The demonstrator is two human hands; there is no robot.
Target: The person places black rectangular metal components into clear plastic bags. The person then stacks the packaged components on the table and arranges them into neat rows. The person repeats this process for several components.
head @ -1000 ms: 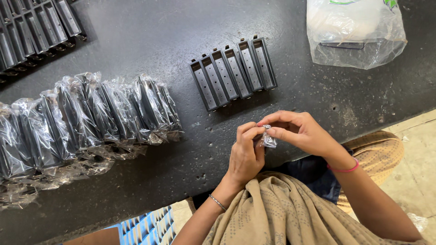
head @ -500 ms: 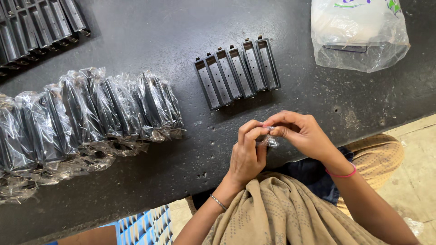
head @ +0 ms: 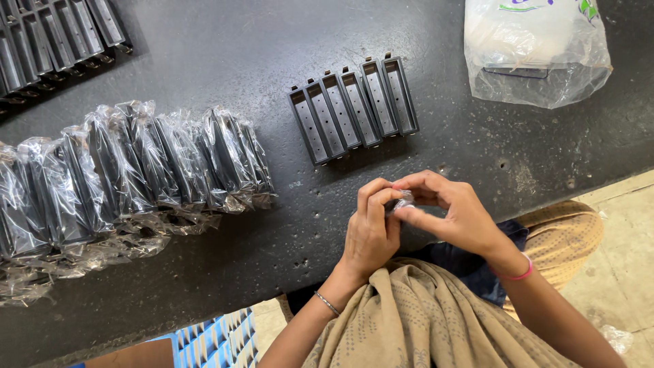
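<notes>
Two hands meet just above the near edge of the dark table, and everything is happening between the fingertips. The left hand has its thumb and forefinger pinched onto a small clear plastic piece, and the right hand curls in from the other side, thumb and fingers closed on the same bit. It's tiny, that piece: crinkled, see-through, catching a pale glint of light, and mostly buried under the fingers, so its full shape can't be made out. It sits in the air between the two hands, just near of the row of bare black trays.

Those trays, six of them, stand side by side at the middle of the table, long and narrow, each with a line of little holes down its floor, and the row slants slightly to the right as it runs far. To the left lies a long row of wrapped trays, the same black pieces sealed in shiny clear film, leaning against each other like books. At the far left corner, more unwrapped black trays sit packed tight. At the far right, a clear plastic bag holds something white and dark. A thin bangle rings the left wrist, a pink band the right, and a tan patterned cloth drapes the lap near the camera.
</notes>
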